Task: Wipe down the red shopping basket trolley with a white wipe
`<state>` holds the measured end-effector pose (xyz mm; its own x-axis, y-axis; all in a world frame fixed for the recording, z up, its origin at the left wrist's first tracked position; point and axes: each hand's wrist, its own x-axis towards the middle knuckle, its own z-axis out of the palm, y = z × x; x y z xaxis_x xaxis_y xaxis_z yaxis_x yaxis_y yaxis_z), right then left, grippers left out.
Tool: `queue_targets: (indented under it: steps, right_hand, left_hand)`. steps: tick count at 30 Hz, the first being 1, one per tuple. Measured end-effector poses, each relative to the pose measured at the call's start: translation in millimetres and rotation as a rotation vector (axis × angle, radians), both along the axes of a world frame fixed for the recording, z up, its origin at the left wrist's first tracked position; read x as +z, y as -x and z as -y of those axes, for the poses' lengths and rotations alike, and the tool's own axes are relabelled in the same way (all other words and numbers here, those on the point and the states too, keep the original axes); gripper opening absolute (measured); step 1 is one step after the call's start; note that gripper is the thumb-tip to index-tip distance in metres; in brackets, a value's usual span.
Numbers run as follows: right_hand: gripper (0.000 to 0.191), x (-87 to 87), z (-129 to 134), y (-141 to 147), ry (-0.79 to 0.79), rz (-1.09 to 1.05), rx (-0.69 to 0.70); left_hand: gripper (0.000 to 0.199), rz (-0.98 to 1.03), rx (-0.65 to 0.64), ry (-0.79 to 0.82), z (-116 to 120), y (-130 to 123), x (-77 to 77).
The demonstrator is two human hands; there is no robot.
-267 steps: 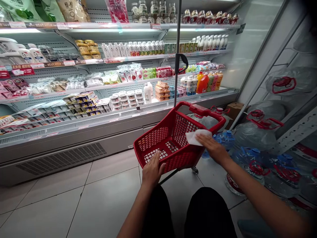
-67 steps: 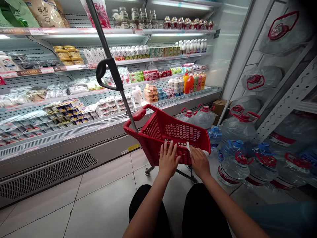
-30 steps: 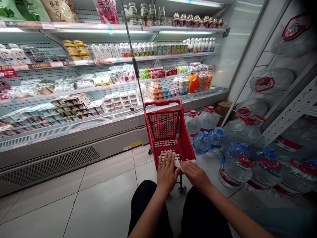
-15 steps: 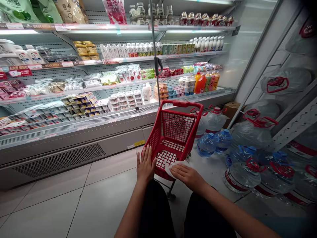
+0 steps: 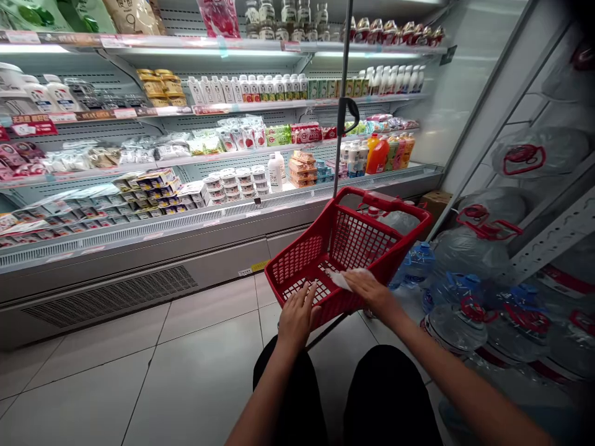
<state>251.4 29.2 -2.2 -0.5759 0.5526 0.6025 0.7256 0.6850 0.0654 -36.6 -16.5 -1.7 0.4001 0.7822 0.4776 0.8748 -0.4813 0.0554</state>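
Observation:
A small red plastic shopping cart (image 5: 297, 260) with grid walls stands between my knees and the fridge, its basket slanting to the right. My left hand (image 5: 298, 314) rests at the near rim of the basket, fingers stretched out and apart, holding nothing. In my right hand (image 5: 369, 290) is a white wipe (image 5: 341, 280), pressed at the right side wall of the basket. Part of the wipe sticks out past the fingers toward the basket's inside. The palm side of my right hand is hidden.
An open refrigerated shelf (image 5: 223, 217) of dairy and drinks runs across the back, with a dark door handle (image 5: 346, 118) in front. Large water bottles (image 5: 455, 325) crowd the floor at right, beside a metal rack. Pale tiles (image 5: 195, 365) cover the floor.
The cart has turned, its handle end swinging to the right. My right hand has moved right and up with the wipe; my left hand has shifted right along the near rim.

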Motion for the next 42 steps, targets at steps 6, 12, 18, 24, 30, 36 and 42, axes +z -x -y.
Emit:
queue_targets:
  steps: [6,12,18,24,30,36,42]
  right_hand:
    - [0.073,33.9,-13.2,-113.6,-0.108,0.05,-0.279]
    - [0.072,38.1,8.9,-127.0,-0.184,-0.042,-0.446]
    - [0.077,17.1,14.7,-52.9,-0.128,-0.017,-0.305]
    - [0.077,28.3,14.6,-55.3,-0.092,0.094,-0.212]
    - [0.074,63.2,20.2,-151.7,-0.154,0.069,-0.4]
    - [0.064,81.7,29.1,-173.1,-0.194,0.019,-0.43]
    - [0.058,79.9,29.9,-79.4,-0.094,-0.001,-0.273]
  left_hand:
    - [0.054,0.003,0.047,0.003,-16.5,32.9,7.2]
    - [0.051,-0.001,0.077,0.015,-27.9,37.5,11.2]
    - [0.054,-0.016,-0.098,-0.009,-24.2,-40.5,14.4]
    - [0.061,-0.002,-0.114,-0.046,-18.9,-60.2,10.2]
    - [0.062,-0.023,-0.096,-0.054,-26.8,-30.8,10.0]
    - [0.058,0.042,0.05,-0.052,-42.4,-4.9,8.1]
    - [0.062,0.124,-0.06,-0.022,-43.5,-65.2,33.4]
